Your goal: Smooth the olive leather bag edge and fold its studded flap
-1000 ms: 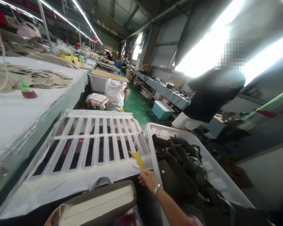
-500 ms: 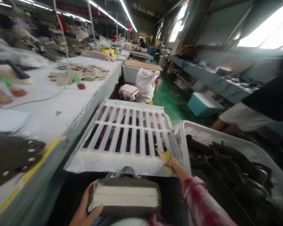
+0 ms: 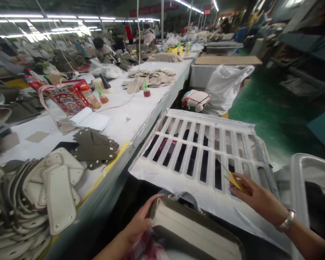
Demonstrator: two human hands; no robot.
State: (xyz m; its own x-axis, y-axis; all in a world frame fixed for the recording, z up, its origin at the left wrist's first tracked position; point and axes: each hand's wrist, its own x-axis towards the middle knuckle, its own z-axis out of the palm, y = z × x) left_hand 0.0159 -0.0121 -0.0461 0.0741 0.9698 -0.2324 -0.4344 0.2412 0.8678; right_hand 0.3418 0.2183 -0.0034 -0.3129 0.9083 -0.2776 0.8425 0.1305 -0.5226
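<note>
My left hand (image 3: 139,222) grips the left end of an olive handbag (image 3: 197,234) at the bottom of the view. A long cream panel of the bag faces me, edged in dark olive. Part of the bag is cut off by the frame's lower edge. In my right hand (image 3: 249,191) are small yellow thread snips (image 3: 236,182), held by closed fingers above the white slatted crate (image 3: 176,180). The snips' tips are blurred. The right hand is apart from the bag, beyond its far side. Dark items show through the crate's slots.
A long white worktable (image 3: 119,112) runs along the left. On it lie stacked cream-and-olive flaps (image 3: 61,198), dark olive pieces (image 3: 96,144), beige cut pieces (image 3: 151,80) and small bottles (image 3: 146,89). A white bin (image 3: 296,187) with dark contents stands right; a white plastic bag (image 3: 224,88) is ahead.
The view has swung left, bringing more of the table into sight. The bag appears turned at a slant, still in my left hand. My right hand still holds the snips over the crate.
</note>
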